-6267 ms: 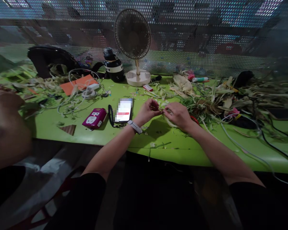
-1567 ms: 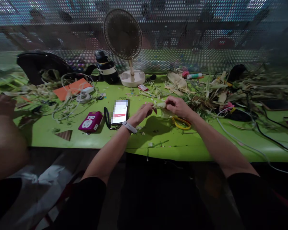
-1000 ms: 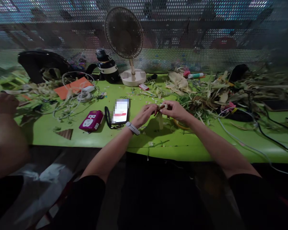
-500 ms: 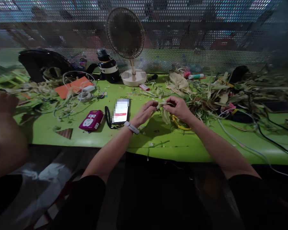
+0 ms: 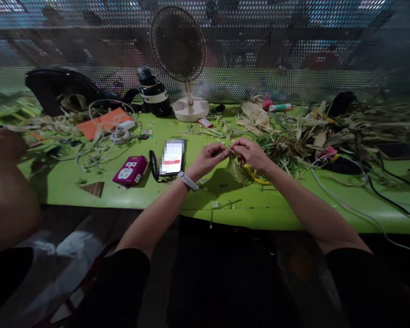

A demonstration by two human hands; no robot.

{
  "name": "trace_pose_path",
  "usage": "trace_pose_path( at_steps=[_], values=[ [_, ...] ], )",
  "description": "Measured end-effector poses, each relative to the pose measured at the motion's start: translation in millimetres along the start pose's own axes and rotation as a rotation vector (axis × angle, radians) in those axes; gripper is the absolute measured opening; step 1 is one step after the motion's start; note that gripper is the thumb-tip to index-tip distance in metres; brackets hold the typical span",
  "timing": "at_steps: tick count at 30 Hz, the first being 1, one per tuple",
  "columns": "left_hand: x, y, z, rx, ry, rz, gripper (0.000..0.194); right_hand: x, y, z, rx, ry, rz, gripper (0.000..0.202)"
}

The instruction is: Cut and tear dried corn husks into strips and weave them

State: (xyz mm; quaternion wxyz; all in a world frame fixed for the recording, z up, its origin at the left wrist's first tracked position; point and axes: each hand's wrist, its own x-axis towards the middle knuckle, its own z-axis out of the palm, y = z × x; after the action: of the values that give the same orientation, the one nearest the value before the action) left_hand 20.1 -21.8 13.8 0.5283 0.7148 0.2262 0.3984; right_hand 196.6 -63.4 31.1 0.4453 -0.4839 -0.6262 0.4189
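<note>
My left hand [image 5: 209, 160], with a pale watch band on the wrist, is closed in a pinch. Its fingertips meet those of my right hand [image 5: 252, 155], which is pinched too. Between them they grip a piece of corn husk [image 5: 235, 172], its pale green end hanging below the fingers. The fingers hide the upper part. Just under my right hand lies a yellow loop [image 5: 258, 176] on the green table [image 5: 177, 196]. Left of my left hand is a phone [image 5: 172, 157] with a lit screen.
A fan [image 5: 190, 109] and a dark bottle [image 5: 154, 93] stand at the back. Loose husks [image 5: 304, 132] heap up on the right, beside cables [image 5: 341, 200]. On the left are a magenta box [image 5: 131, 171], an orange sheet [image 5: 104, 123] and another person's arm [image 5: 10, 191].
My fingertips have drawn closer together, and less of the husk shows between them. The fingers of my right hand have curled more. The other person's hand at left has shifted slightly.
</note>
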Motion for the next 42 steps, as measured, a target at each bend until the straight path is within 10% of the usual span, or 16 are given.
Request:
trace_pose_path(
  at_steps=[42],
  values=[
    [4,1,-8.3,-0.097,0.164,-0.044,0.021,-4,-11,-15,0.088,-0.094,0.018,0.03]
  ],
)
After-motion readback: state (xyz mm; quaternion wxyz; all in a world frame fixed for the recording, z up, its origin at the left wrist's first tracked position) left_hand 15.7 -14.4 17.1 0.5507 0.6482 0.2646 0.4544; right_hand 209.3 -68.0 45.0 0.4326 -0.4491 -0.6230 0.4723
